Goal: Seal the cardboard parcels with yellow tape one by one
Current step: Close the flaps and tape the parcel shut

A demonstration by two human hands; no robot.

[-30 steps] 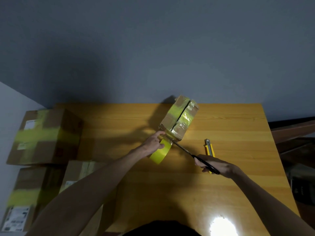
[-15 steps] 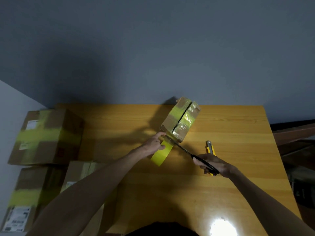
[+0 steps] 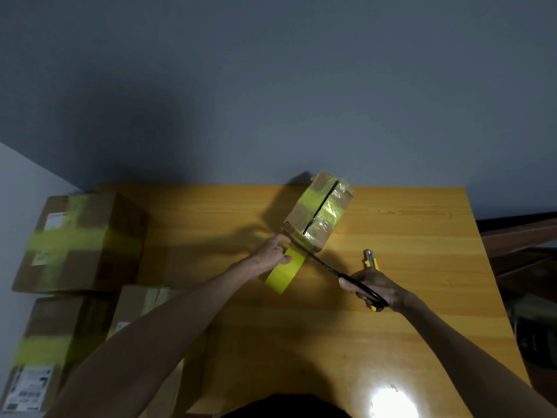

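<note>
Where the counter ends on my left, I see cardboard boxes sitting beside it, at least two of them banded with yellow tape. Next comes the left hand, its grip curled round the yellow tape roll, held on edge just beside the near corner of the small parcel. That parcel stands tilted on the counter's far middle, wrapped in yellow and clear tape, with a dark seam down its upper face. The scissors point into the gap between roll and parcel, and the right hand has its grip closed through their black handles. A yellow utility knife lies just beyond that hand, partly hidden by it.
</note>
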